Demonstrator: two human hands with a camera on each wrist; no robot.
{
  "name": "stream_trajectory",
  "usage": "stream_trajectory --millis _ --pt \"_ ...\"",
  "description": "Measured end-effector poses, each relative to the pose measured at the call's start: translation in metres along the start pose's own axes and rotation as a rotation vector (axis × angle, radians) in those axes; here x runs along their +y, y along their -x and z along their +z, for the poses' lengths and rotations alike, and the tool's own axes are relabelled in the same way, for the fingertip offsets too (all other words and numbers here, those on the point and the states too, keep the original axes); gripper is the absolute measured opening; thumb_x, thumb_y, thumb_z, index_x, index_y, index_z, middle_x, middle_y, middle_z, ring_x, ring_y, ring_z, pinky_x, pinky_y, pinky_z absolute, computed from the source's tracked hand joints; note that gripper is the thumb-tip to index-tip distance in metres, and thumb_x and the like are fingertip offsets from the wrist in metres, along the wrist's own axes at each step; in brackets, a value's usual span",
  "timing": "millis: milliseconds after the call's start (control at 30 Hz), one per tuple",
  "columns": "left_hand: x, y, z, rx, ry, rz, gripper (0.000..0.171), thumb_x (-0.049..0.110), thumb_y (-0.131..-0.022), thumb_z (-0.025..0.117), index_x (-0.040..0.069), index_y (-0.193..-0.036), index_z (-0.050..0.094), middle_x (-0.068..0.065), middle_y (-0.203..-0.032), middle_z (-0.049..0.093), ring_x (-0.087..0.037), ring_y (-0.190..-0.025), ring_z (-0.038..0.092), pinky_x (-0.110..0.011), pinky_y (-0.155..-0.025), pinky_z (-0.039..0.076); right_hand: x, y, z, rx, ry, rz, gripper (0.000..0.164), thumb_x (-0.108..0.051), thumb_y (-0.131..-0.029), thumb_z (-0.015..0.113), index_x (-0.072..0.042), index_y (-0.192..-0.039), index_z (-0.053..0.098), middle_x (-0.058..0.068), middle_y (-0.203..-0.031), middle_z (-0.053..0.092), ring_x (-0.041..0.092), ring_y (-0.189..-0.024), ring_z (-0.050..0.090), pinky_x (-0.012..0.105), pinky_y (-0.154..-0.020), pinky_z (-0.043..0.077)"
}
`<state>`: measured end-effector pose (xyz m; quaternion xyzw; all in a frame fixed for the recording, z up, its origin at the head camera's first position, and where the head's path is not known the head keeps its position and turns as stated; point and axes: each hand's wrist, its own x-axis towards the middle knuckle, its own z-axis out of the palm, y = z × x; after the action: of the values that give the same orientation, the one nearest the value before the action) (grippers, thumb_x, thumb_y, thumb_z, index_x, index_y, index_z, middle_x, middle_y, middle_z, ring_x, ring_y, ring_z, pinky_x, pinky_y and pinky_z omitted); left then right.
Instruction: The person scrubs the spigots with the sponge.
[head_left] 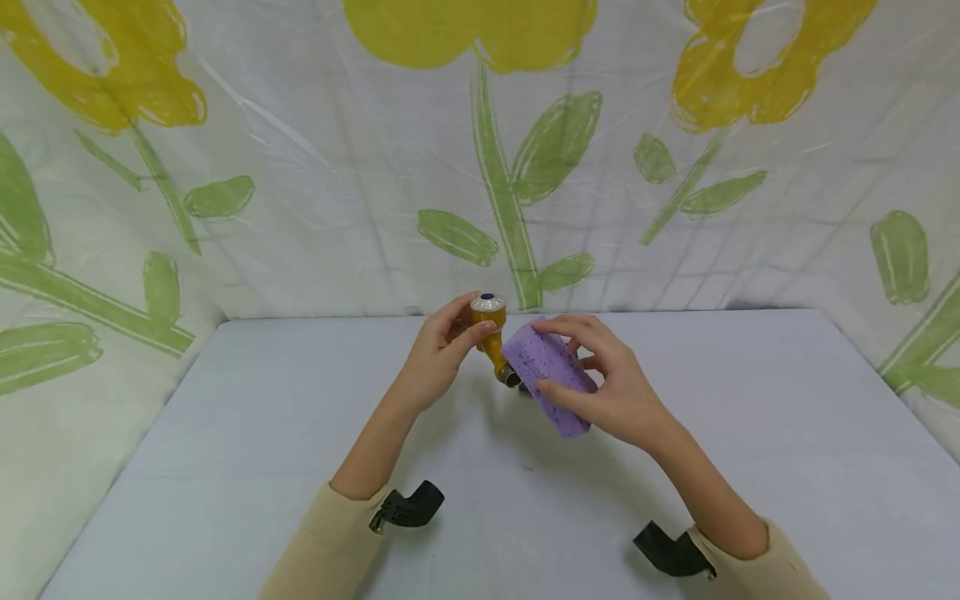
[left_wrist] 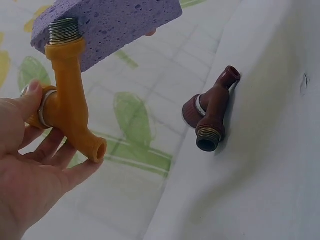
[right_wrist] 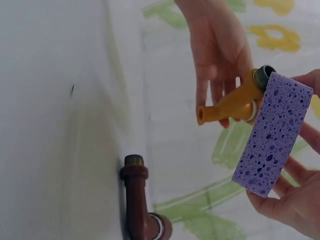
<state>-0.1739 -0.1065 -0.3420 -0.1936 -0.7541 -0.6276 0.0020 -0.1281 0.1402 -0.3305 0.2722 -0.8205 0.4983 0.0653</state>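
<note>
Between the thumb and fingers of my left hand [head_left: 435, 354] is a yellow-orange faucet [left_wrist: 72, 95] with a bare metal threaded end. In the head view its round knob top, silver with a blue dot, faces up. My right hand [head_left: 618, 383] grips a purple porous sponge [head_left: 551, 375] by its long sides. The sponge's edge is right at the threaded end of the yellow faucet, overlapping it in the wrist views. A dark red-brown faucet [left_wrist: 215, 110] lies on the table below, mostly hidden behind the sponge and yellow faucet in the head view.
The white-covered table [head_left: 262, 417] reaches back to a white curtain [head_left: 337, 167] painted with yellow flowers and green leaves. Black curved pieces [head_left: 412, 504] are fixed at both beige sleeves [head_left: 330, 542].
</note>
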Motion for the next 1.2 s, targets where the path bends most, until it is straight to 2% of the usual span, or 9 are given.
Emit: stream_trajectory --millis 167,367,567,733,867,1000,1200 --pt "-0.002 0.0 0.002 0.046 0.052 -0.029 0.041 0.008 -0.109 0.059 -0.003 -0.147 0.053 -0.024 -0.129 0.064 -0.025 -0.112 0.067 -0.022 -0.092 0.057 0.0 0.001 0.001 0.021 -0.008 -0.029 0.06 -0.004 -0.087 0.084 -0.014 -0.143 0.063 0.005 -0.143 0.059 0.022 -0.108 0.056 0.034 -0.082 0.059" --pt "-0.001 0.0 0.0 0.07 0.113 -0.087 0.043 0.009 -0.107 0.061 -0.001 -0.148 0.05 -0.025 -0.129 0.067 -0.014 -0.103 0.069 -0.021 -0.088 0.058 0.0 0.001 0.001 0.083 -0.019 -0.019 0.062 -0.001 -0.087 0.082 -0.012 -0.144 0.061 0.005 -0.139 0.059 0.02 -0.106 0.054 0.032 -0.082 0.058" --pt "0.0 0.002 -0.009 0.016 0.152 -0.133 0.046 0.006 -0.105 0.064 0.0 -0.148 0.049 -0.026 -0.13 0.068 -0.017 -0.103 0.072 -0.025 -0.085 0.06 0.002 0.0 0.0 0.122 -0.04 -0.007 0.061 0.002 -0.088 0.08 -0.011 -0.144 0.06 0.006 -0.14 0.059 0.02 -0.107 0.053 0.027 -0.082 0.057" --pt "0.0 0.004 -0.016 -0.065 0.216 -0.122 0.053 -0.003 -0.101 0.065 0.001 -0.152 0.051 -0.027 -0.134 0.065 -0.024 -0.111 0.073 -0.029 -0.088 0.062 0.004 0.0 -0.003 0.164 -0.075 0.027 0.061 0.003 -0.09 0.078 -0.011 -0.146 0.059 0.004 -0.142 0.057 0.021 -0.109 0.052 0.021 -0.084 0.055" --pt "0.002 0.004 -0.019 -0.127 0.278 -0.115 0.06 -0.011 -0.098 0.063 0.001 -0.156 0.047 -0.031 -0.138 0.062 -0.023 -0.112 0.072 -0.031 -0.087 0.063 0.008 -0.001 -0.007 0.214 -0.116 0.064 0.06 0.004 -0.092 0.076 -0.008 -0.148 0.057 0.002 -0.143 0.057 0.02 -0.107 0.051 0.018 -0.083 0.054" --pt "0.003 0.004 -0.019 -0.125 0.308 -0.12 0.06 -0.012 -0.099 0.062 0.0 -0.155 0.047 -0.031 -0.141 0.061 -0.018 -0.109 0.073 -0.03 -0.085 0.064 0.01 -0.003 -0.009 0.235 -0.188 0.092 0.056 0.005 -0.095 0.071 -0.004 -0.148 0.056 0.002 -0.143 0.057 0.018 -0.105 0.054 0.018 -0.079 0.056" --pt "0.004 0.003 -0.015 -0.087 0.302 -0.127 0.058 -0.012 -0.098 0.064 -0.001 -0.154 0.049 -0.026 -0.136 0.064 -0.017 -0.099 0.075 -0.03 -0.082 0.065 0.006 -0.003 -0.011 0.217 -0.283 0.093 0.052 0.006 -0.097 0.067 -0.002 -0.147 0.057 0.003 -0.142 0.058 0.018 -0.103 0.059 0.02 -0.076 0.059"
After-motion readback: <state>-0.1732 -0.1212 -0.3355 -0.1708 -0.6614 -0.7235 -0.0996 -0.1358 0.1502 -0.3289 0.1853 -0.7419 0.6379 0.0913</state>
